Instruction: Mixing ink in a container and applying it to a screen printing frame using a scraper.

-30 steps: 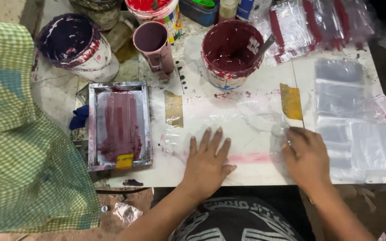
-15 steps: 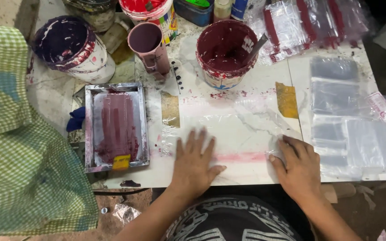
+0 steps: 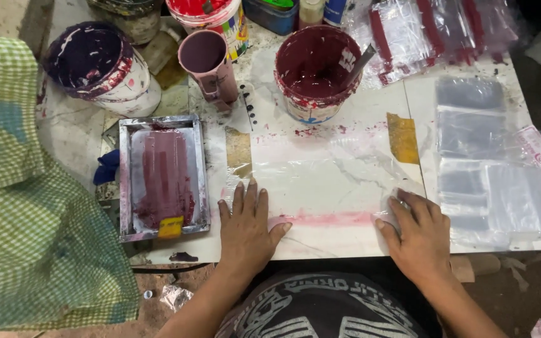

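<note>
My left hand [image 3: 247, 223] lies flat, fingers spread, on the left end of a clear plastic sheet [image 3: 327, 172] spread over the white table [image 3: 370, 112]. My right hand [image 3: 416, 230] presses fingertips down on the sheet's right end. A pink ink smear [image 3: 327, 219] runs between both hands. Two yellowish tape pieces [image 3: 402, 138] hold the sheet's upper corners. Neither hand grips anything.
A metal-framed printing screen [image 3: 164, 177] with maroon ink lies left of my left hand. Behind stand a maroon paint bucket [image 3: 318, 70], a pink cup [image 3: 206, 62], a purple-stained bucket [image 3: 100, 67]. Clear plastic bags [image 3: 489, 156] are stacked at right. Green checked cloth [image 3: 26, 206] covers the left.
My right hand has slid down from the right tape piece to the sheet's lower right edge. The left hand stays flat in about the same place.
</note>
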